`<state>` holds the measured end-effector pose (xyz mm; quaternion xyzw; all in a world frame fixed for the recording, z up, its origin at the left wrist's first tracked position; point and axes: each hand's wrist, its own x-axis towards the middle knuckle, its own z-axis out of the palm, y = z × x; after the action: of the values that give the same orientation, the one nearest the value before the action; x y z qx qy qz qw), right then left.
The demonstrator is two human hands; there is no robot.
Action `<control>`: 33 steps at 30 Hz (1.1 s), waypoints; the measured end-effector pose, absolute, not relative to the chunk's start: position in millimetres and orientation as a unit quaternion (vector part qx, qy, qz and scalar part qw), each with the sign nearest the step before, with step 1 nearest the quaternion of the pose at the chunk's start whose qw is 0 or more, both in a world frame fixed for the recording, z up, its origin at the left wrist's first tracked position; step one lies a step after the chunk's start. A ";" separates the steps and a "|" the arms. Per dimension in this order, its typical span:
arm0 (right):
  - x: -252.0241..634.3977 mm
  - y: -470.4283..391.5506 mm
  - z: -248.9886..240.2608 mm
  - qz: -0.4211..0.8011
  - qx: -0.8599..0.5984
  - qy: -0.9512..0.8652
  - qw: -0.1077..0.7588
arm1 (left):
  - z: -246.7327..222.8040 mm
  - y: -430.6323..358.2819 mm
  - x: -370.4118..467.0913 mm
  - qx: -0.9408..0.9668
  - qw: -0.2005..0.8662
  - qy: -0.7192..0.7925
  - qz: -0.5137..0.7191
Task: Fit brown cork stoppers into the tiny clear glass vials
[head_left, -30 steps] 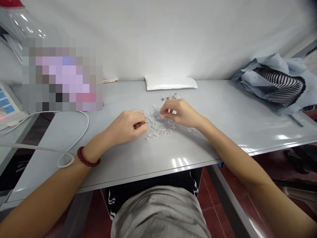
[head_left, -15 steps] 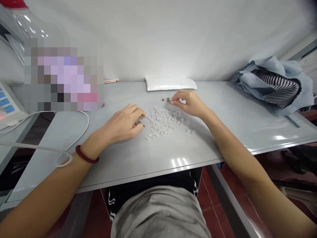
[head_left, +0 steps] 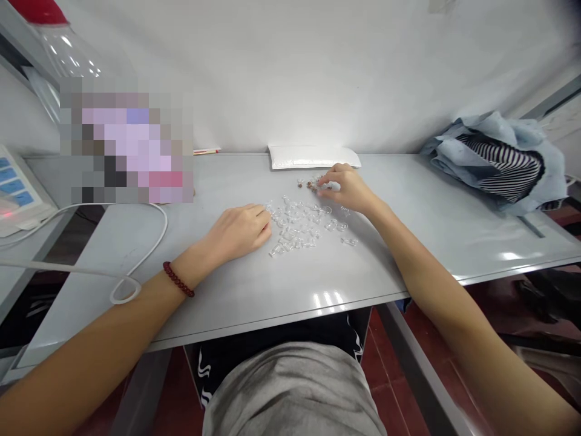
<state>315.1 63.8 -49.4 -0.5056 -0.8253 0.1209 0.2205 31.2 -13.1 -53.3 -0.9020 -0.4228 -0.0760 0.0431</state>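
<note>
Small clear glass bottles (head_left: 295, 227) lie in a loose pile on the grey table (head_left: 272, 284). My left hand (head_left: 242, 230) rests at the pile's left edge with its fingers curled in; what they hold, if anything, is hidden. Farther back, several tiny bottles with brown corks (head_left: 310, 184) form a small group. Over the right side of that group is my right hand (head_left: 344, 186), its thumb and fingertips a little apart. Some glass shows in the gap under its fingers.
A white padded packet (head_left: 313, 157) lies against the back wall. To the right is a bundled blue cloth bag (head_left: 499, 160). A white cable (head_left: 163, 227) loops over the table's left side, near a white power strip (head_left: 18, 197) and a red-capped plastic bottle (head_left: 68, 51).
My left hand has curled its fingers and now covers the loose corks seen beneath it before. My right hand has shifted slightly right, its thumb and fingertips parting beside the corked bottles.
</note>
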 end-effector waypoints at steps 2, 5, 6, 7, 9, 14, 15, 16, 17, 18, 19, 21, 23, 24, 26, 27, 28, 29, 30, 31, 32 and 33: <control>309.9 63.4 -52.8 0.118 -0.501 -0.831 0.210 | -49.8 -14.9 30.1 -0.897 0.031 -0.436 -0.065; 305.6 63.6 -56.9 0.122 -0.496 -0.834 0.209 | -46.8 -15.7 28.2 -0.888 0.019 -0.453 -0.071; 305.1 63.4 -57.3 0.123 -0.494 -0.835 0.210 | -46.7 -15.4 27.6 -0.885 0.019 -0.457 -0.081; 304.9 62.6 -56.8 0.125 -0.491 -0.835 0.213 | -47.1 -14.9 27.3 -0.883 0.018 -0.460 -0.096; 303.6 58.6 -53.5 0.129 -0.476 -0.839 0.229 | -48.2 -14.2 27.8 -0.875 0.006 -0.464 -0.136; 279.9 28.2 -37.8 0.121 -0.360 -0.874 0.301 | -45.9 -18.3 37.7 -0.836 -0.157 -0.453 -0.268; 271.9 19.8 -35.3 0.110 -0.332 -0.885 0.307 | -44.3 -20.2 40.5 -0.826 -0.191 -0.447 -0.286; 264.0 11.7 -33.4 0.097 -0.307 -0.895 0.311 | -42.6 -22.3 43.2 -0.819 -0.215 -0.440 -0.299; 256.6 4.4 -32.3 0.085 -0.279 -0.905 0.311 | -40.8 -24.2 45.5 -0.815 -0.230 -0.433 -0.309; 250.4 -1.6 -31.8 0.072 -0.260 -0.911 0.313 | -39.2 -26.0 47.3 -0.814 -0.236 -0.427 -0.316; 245.8 -6.1 -31.9 0.063 -0.245 -0.914 0.317 | -37.9 -27.4 48.6 -0.815 -0.237 -0.421 -0.322; 241.8 -10.4 -32.7 0.065 -0.225 -0.916 0.327 | -36.0 -28.8 49.5 -0.820 -0.235 -0.409 -0.325; 243.5 -10.1 -33.3 0.089 -0.218 -0.915 0.327 | -35.2 -28.7 49.0 -0.824 -0.238 -0.400 -0.324; 245.3 -9.1 -33.3 0.101 -0.216 -0.916 0.323 | -35.0 -28.3 48.6 -0.825 -0.240 -0.398 -0.322; 249.1 -7.2 -32.5 0.120 -0.217 -0.917 0.313 | -34.6 -28.0 47.8 -0.825 -0.246 -0.403 -0.310; 250.5 -6.7 -31.8 0.129 -0.218 -0.916 0.310 | -34.1 -28.2 47.6 -0.824 -0.251 -0.410 -0.300; 251.4 -6.6 -31.0 0.140 -0.218 -0.916 0.308 | -33.4 -28.7 47.4 -0.821 -0.260 -0.417 -0.290; 251.7 -6.8 -30.2 0.150 -0.218 -0.914 0.307 | -32.5 -29.4 47.4 -0.816 -0.274 -0.424 -0.282; 251.6 -7.3 -29.4 0.161 -0.220 -0.912 0.308 | -31.4 -30.2 47.4 -0.809 -0.294 -0.428 -0.277; 251.2 -7.8 -28.5 0.171 -0.221 -0.909 0.309 | -30.1 -30.9 47.4 -0.799 -0.317 -0.431 -0.276; 250.7 -8.4 -27.7 0.181 -0.222 -0.906 0.311 | -28.6 -31.4 47.5 -0.788 -0.341 -0.431 -0.278; 250.3 -8.8 -27.0 0.190 -0.223 -0.903 0.314 | -27.1 -31.8 47.4 -0.777 -0.366 -0.429 -0.281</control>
<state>250.3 -8.8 -27.0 -0.2230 -0.9031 0.1897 0.3142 47.4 -31.8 -27.1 -0.7770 -0.4288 -0.2806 -0.3657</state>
